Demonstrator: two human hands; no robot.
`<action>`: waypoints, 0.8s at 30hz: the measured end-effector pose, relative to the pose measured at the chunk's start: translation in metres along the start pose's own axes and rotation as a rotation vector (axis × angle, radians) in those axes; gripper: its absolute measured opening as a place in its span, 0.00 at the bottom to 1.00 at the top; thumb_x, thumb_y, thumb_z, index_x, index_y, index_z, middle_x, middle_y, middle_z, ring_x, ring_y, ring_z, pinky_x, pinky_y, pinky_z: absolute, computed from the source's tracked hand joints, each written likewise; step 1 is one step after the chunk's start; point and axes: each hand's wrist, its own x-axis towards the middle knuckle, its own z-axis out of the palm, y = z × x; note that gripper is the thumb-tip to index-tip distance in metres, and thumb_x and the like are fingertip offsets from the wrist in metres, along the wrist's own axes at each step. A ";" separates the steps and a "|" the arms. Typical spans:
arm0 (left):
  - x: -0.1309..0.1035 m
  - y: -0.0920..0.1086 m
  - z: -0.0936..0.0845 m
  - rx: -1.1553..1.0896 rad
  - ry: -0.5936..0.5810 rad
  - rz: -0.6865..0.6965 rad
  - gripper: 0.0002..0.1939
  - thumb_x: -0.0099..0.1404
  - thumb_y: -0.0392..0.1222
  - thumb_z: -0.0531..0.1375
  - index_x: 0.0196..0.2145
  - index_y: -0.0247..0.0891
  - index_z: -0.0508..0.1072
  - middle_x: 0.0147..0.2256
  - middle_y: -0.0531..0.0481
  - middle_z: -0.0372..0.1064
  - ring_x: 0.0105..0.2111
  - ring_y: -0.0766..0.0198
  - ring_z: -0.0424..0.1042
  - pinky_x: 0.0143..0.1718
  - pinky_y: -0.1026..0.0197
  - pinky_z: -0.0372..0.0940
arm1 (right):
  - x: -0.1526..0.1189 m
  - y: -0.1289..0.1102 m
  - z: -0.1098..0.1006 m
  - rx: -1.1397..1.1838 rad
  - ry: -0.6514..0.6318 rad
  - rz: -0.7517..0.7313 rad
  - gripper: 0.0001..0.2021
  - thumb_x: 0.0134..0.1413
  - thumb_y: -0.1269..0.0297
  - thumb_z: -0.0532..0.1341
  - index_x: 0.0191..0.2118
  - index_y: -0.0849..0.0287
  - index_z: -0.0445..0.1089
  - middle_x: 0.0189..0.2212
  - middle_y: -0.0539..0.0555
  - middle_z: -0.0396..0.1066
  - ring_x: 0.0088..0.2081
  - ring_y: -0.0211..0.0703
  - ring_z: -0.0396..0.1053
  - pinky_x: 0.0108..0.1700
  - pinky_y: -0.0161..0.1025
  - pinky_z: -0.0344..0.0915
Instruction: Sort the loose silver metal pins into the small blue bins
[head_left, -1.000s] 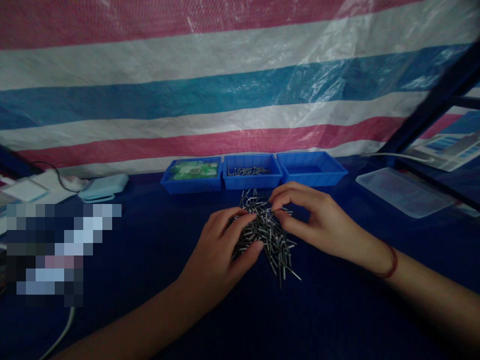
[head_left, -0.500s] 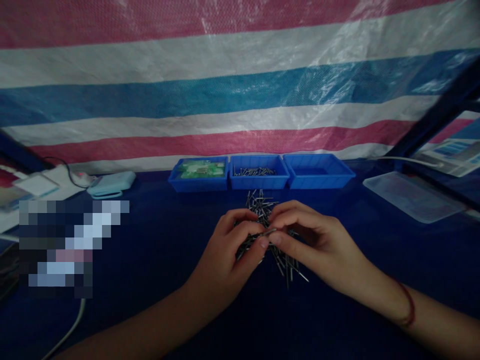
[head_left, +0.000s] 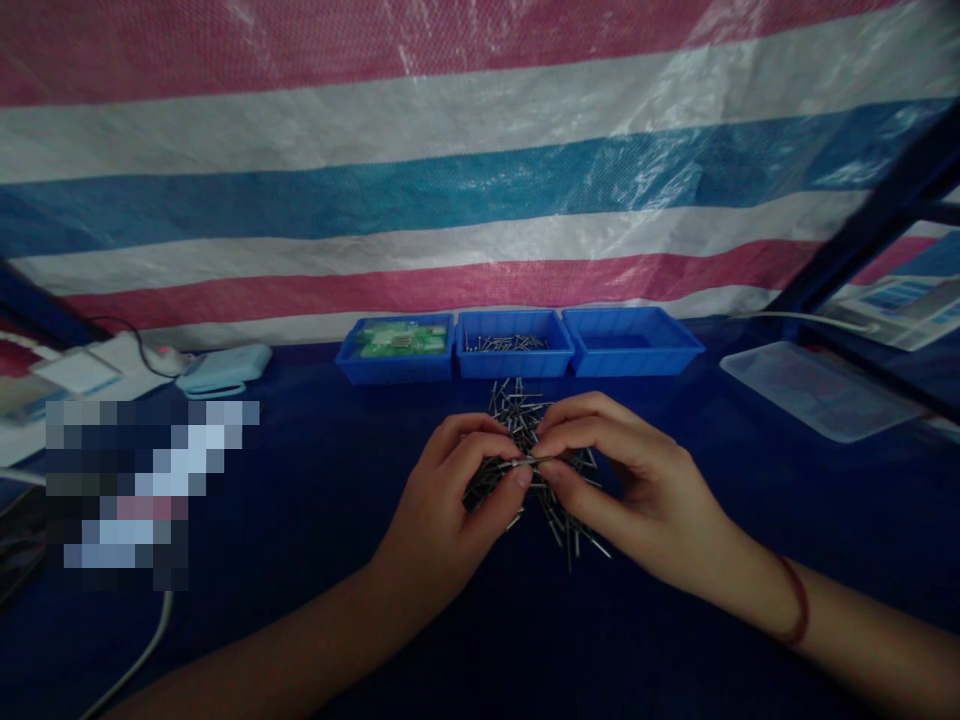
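My left hand [head_left: 446, 490] and my right hand [head_left: 637, 475] meet above a loose pile of thin metal pins [head_left: 562, 515] on the dark blue table. A single slim metal pin [head_left: 523, 462] lies level between them. The left thumb and fingers pinch its left end. On the right, thumb and forefinger close on the other end. Fingertips cover part of the pin, and its exact kind is too small to make out. Both hands hide much of the pile.
Behind the pile stand three blue bins: one with green-and-clear packets [head_left: 401, 338], a middle one [head_left: 514, 365] with metal pins, and a right one [head_left: 634, 360]. A translucent lid [head_left: 821, 390] lies right. A light-blue case [head_left: 225, 370] and a cable [head_left: 154, 640] are left.
My hands have drawn slightly apart, and more of the pin shows between the fingertips. The view has shifted a little. The bins stand as before.
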 end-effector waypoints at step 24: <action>0.010 -0.012 -0.015 0.168 -0.027 0.068 0.06 0.65 0.39 0.55 0.40 0.37 0.66 0.38 0.48 0.68 0.40 0.61 0.68 0.42 0.55 0.64 | 0.053 0.039 -0.007 -0.345 0.201 -0.057 0.09 0.60 0.66 0.53 0.33 0.58 0.68 0.35 0.55 0.69 0.39 0.44 0.67 0.44 0.43 0.63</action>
